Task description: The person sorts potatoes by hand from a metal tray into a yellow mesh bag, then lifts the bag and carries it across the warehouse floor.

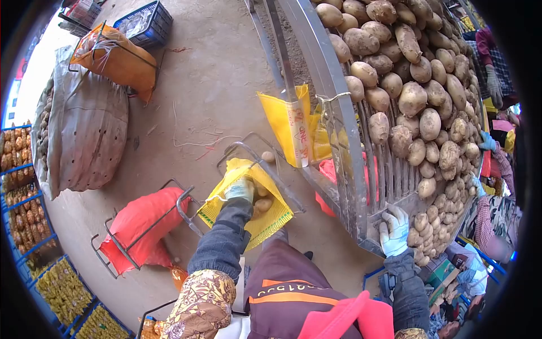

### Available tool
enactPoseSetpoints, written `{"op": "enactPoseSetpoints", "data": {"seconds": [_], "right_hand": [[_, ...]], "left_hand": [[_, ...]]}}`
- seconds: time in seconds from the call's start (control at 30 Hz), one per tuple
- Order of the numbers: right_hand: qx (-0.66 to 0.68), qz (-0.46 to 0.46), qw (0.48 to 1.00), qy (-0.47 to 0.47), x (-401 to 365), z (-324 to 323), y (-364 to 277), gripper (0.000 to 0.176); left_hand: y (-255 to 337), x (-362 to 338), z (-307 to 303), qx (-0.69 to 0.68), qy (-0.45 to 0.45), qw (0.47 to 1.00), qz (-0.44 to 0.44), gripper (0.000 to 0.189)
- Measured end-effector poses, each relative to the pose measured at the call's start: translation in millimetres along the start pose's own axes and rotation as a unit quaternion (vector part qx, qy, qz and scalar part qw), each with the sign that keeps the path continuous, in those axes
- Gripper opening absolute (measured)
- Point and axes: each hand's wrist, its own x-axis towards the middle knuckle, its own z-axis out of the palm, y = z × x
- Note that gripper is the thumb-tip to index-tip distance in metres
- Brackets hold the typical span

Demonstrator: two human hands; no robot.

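My left hand [240, 190], in a whitish glove, reaches into the mouth of a yellow mesh bag [265, 223] and its fingers are hidden there. Several potatoes [262, 204] lie inside this bag, which hangs on a bent metal frame [279, 182]. On the right, my right hand [394, 231], also gloved, rests at the near corner of a slatted metal sorting table [370, 217]. Its fingers are apart and slightly bent, with nothing visible in them. Close to it a heap of potatoes [423, 107] covers much of the table.
A filled red bag [149, 220] leans in a frame at left. Yellow sacks [282, 127] hang at the table leg. Beyond stand a grey covered sack [90, 130], an orange bag [121, 53] and a blue crate [148, 25]. Other people's gloved hands [486, 141] are across the table.
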Motion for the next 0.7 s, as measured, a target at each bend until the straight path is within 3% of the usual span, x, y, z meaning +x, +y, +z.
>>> {"op": "enactPoseSetpoints", "data": {"seconds": [0.1,0.17,0.23,0.33,0.47,0.57,0.7], "right_hand": [[0.0,0.002,1.0,0.003,-0.1,2.0,0.7,0.028],[0.001,0.006,1.0,0.006,-1.9,0.1,0.5,0.028],[0.005,0.008,1.0,0.009,0.6,-1.1,-0.8,0.027],[0.006,0.002,1.0,0.023,0.6,-3.0,-1.5,0.027],[0.02,0.018,0.999,0.018,-0.2,-13.1,-2.2,0.025],[0.028,0.033,0.999,0.028,-6.9,-13.5,-1.7,0.024],[0.038,0.013,0.998,0.046,-11.6,-15.9,1.4,0.022]], "left_hand": [[-1.2,5.6,16.9,0.041,0.054,0.997,-0.028,0.05],[1.5,-6.3,12.1,0.196,-0.154,0.966,0.062,0.056],[-12.9,-18.0,30.4,0.205,-0.173,0.962,0.055,0.056],[-18.1,-51.1,43.1,0.122,-0.293,0.948,0.04,0.045],[-8.4,-60.2,31.5,0.153,-0.399,0.901,0.072,0.045],[3.0,-59.3,-7.0,0.167,-0.378,0.905,0.095,0.045],[33.0,-82.1,-54.7,0.133,-0.145,0.976,0.094,0.049]]}}
